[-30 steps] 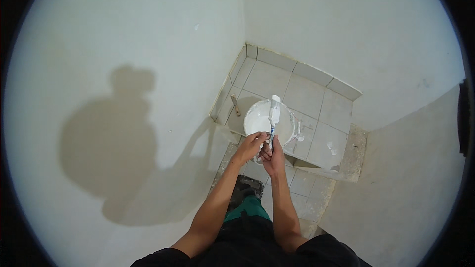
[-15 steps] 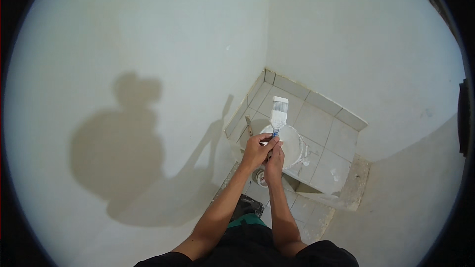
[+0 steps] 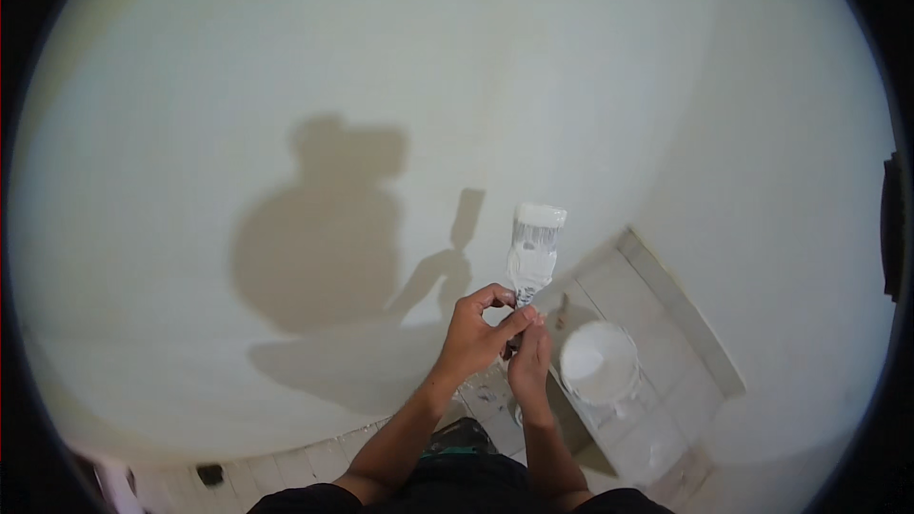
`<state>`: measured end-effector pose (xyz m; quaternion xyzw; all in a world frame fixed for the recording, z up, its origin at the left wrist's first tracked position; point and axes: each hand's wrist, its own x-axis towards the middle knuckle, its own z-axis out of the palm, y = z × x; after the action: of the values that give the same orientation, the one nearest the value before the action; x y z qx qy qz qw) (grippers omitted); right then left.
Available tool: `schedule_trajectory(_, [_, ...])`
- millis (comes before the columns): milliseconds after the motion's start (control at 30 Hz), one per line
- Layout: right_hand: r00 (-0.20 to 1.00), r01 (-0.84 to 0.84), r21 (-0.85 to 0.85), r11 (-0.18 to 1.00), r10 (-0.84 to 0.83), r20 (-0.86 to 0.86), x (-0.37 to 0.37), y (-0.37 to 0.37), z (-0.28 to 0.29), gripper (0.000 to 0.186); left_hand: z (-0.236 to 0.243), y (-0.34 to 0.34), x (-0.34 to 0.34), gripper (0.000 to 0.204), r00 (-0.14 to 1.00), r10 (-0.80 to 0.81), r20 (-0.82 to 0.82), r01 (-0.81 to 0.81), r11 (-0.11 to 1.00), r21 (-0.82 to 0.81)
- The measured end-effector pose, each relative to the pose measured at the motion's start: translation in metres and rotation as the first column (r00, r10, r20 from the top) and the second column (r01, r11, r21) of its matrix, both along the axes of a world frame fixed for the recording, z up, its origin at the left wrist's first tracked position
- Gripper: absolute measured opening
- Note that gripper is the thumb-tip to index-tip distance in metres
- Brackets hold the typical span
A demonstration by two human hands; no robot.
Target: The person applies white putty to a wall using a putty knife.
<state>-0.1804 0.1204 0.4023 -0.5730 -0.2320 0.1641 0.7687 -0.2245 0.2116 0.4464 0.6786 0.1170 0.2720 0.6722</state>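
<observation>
A flat paintbrush (image 3: 535, 246) stands bristles up in front of me, its bristles and ferrule coated in white paint. My left hand (image 3: 479, 331) pinches the neck of its handle between thumb and fingers. Just below and to the right, my right hand (image 3: 529, 367) is closed round the lower handle, which it mostly hides. The two hands touch. Beyond them to the right stands a white bucket (image 3: 600, 364) with white paint on its inside and rim.
The bucket rests on a tiled ledge (image 3: 666, 376) in the corner. A stick-like handle (image 3: 562, 309) shows behind it. The pale wall (image 3: 457, 67) rises close ahead, bearing my shadow. A small dark object (image 3: 209, 474) lies on the tiled floor at lower left.
My view has swung left and up towards the wall, so the bucket and ledge now appear lower and farther right. Both hands keep hold of the brush, which is now clear of the bucket in view.
</observation>
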Motion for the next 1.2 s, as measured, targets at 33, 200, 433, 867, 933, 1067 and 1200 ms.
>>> schedule_trajectory(33, [0.996, -0.079, 0.035, 0.996, 0.077, 0.052, -0.015, 0.01, 0.009, 0.041, 0.005, 0.007, -0.019, 0.013, 0.987, 0.107, 0.118, -0.115, 0.991, 0.064])
schedule_trajectory(200, [0.939, -0.344, 0.101, 0.934, 0.34, 0.049, -0.087, 0.048, 0.048, 0.04, 0.05, 0.026, -0.114, 0.019, 0.903, 0.402, 0.153, -0.43, 0.862, 0.268])
schedule_trajectory(433, [0.656, -0.499, -0.038, 0.866, 0.406, 0.636, -0.163, 0.094, 0.071, 0.029, 0.084, 0.034, -0.25, 0.022, 0.715, 0.678, 0.172, -0.698, 0.677, 0.234])
schedule_trajectory(867, [-0.036, -0.451, 0.208, 0.868, -0.251, 0.967, -0.23, 0.155, 0.146, 0.061, 0.135, 0.059, -0.33, 0.025, 0.58, 0.763, 0.285, -0.812, 0.569, 0.129])
schedule_trajectory(933, [-0.036, -0.418, 0.253, 0.873, -0.294, 0.955, -0.231, 0.164, 0.157, 0.057, 0.144, 0.066, -0.33, 0.024, 0.572, 0.752, 0.327, -0.816, 0.561, 0.138])
schedule_trajectory(1067, [-0.048, -0.432, 0.378, 0.819, -0.439, 0.897, -0.24, 0.186, 0.198, 0.051, 0.175, 0.082, -0.336, 0.023, 0.57, 0.705, 0.422, -0.812, 0.56, 0.161])
schedule_trajectory(1200, [-0.124, -0.445, 0.475, 0.759, -0.578, 0.806, -0.243, 0.199, 0.231, 0.037, 0.194, 0.093, -0.34, 0.023, 0.575, 0.66, 0.483, -0.801, 0.575, 0.169])
